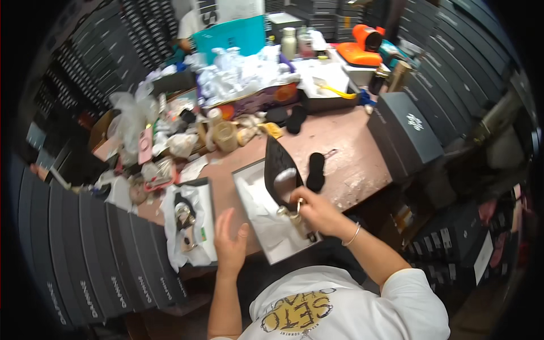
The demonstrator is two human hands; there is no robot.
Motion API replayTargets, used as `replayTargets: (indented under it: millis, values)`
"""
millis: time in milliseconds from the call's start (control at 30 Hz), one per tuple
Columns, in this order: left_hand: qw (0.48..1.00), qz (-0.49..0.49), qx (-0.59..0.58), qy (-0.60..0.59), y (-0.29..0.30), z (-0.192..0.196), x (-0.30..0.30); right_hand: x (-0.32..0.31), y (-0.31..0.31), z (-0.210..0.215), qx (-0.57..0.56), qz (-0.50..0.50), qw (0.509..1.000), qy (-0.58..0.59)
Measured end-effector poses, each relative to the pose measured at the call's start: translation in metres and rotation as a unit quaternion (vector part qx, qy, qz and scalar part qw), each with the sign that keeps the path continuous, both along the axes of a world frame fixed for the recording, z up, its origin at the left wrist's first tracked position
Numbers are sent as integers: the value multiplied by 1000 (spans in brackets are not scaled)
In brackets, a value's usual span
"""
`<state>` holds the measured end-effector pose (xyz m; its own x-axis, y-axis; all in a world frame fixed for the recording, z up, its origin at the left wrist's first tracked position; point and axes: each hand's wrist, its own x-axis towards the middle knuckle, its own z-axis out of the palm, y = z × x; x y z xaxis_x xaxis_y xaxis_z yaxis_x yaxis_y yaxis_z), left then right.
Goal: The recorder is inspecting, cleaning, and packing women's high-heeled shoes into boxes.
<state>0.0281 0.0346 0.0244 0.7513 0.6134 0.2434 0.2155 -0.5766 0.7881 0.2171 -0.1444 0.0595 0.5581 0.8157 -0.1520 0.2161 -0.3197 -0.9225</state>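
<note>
My right hand (314, 212) closes its fingers on the heel end of a black pointed-toe shoe (276, 161), whose toe points away from me. The shoe is tilted over an open shoe box (243, 181) lined with white paper (272, 238). Some shiny, pale detail shows near my fingertips, too blurred to make out. Left of that box, my left hand (229, 243) is held up with its fingers apart and nothing in it. Beside it stands another open box (208, 198), where a pair of strappy shoes (184, 215) lies in white tissue.
A black oblong thing (315, 171) lies on the pink table (351, 175). Farther back stand a carton of crumpled white paper (243, 71), an orange device (362, 48) and bottles (289, 42). Clutter with a pink phone (145, 144) covers the left; stacked dark shoe boxes (96, 249) flank both sides.
</note>
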Motion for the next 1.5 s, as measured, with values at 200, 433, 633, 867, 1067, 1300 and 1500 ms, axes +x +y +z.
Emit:
replayTargets:
  millis: [200,433,633,867,1067,1300,1500]
  values:
    - [952,-52,198,229,26,-16,60,149,-68,-39,-33,-143,981,-127]
    - [988,-42,68,130,41,-23,34,147,-62,-80,-211,-186,901,-330]
    - [963,-88,-243,-75,15,3,49,40,15,4,141,65,959,-239]
    - [765,137,-525,-347,31,-18,-20,13,33,-23,124,174,962,-171]
    - [836,60,-408,-361,13,-4,-17,120,-74,-57,-371,-90,848,-367]
    - [869,242,-81,-425,74,91,1,110,-109,-46,297,-258,851,348]
    - [955,11,127,-268,20,118,69,62,-65,-27,419,-123,607,664]
